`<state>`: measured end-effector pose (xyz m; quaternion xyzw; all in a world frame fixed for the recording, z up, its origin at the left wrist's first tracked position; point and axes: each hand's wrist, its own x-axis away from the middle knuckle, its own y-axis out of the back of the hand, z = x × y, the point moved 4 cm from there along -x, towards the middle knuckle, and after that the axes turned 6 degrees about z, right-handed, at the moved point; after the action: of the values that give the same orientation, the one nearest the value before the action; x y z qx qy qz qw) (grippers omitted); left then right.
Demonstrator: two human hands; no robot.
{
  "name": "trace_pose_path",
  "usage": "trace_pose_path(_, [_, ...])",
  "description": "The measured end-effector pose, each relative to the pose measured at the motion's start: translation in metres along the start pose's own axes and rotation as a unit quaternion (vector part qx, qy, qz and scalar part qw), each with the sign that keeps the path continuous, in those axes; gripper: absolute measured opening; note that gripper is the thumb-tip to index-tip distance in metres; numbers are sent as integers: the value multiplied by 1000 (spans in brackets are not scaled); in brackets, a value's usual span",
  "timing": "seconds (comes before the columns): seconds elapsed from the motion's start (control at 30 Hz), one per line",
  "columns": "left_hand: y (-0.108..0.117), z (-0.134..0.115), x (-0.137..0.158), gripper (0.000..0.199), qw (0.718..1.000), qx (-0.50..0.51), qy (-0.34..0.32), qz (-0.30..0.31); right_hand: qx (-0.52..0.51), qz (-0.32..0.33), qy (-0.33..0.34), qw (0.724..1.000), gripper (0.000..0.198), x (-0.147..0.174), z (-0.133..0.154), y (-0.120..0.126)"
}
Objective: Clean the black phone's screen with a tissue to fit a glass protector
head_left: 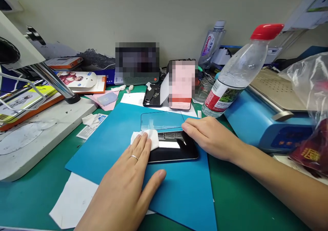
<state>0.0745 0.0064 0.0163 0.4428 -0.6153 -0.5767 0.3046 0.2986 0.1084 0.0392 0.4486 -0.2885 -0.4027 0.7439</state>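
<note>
A black phone [176, 153] lies face up on a blue mat, with bright reflections on its screen. My left hand [128, 176] presses a folded white wipe [153, 139] onto the phone's left end, fingers together and stretched out, thumb apart. My right hand [207, 133] is closed at the phone's upper right corner and steadies it; some of its fingers are hidden. Just beyond the phone, a clear glass screen protector with a dark border [162, 119] lies on the mat, close to my right fingertips.
The blue mat [107, 145] covers part of the green table. Behind it stand a lit phone [180, 87] and a dark phone [152, 95]. A red-capped bottle [235, 74] and a blue machine [263, 121] are right. A white microscope stand [51, 139] is left.
</note>
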Motion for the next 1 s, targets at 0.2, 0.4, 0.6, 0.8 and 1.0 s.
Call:
trace_pose_path(0.2, [1,1,2,75,999,13,22,23,-37,7,-13,999,42,1,0,-3])
trace_pose_path(0.4, [-5,-19,-5,79,1000,-11,15,20,-45,-24,3,999,41,1,-1,-7])
trace_pose_path(0.6, [-15,-69,-21,88,997,5,-60,46,-60,-30,7,998,38,0,-1,-10])
trace_pose_path(0.8, [-26,-93,-24,97,994,39,-90,43,-75,-32,7,997,34,1,-3,-11])
trace_pose_path(1.0, [-18,-75,-23,98,996,38,-75,25,-79,-32,12,996,37,1,-3,-11])
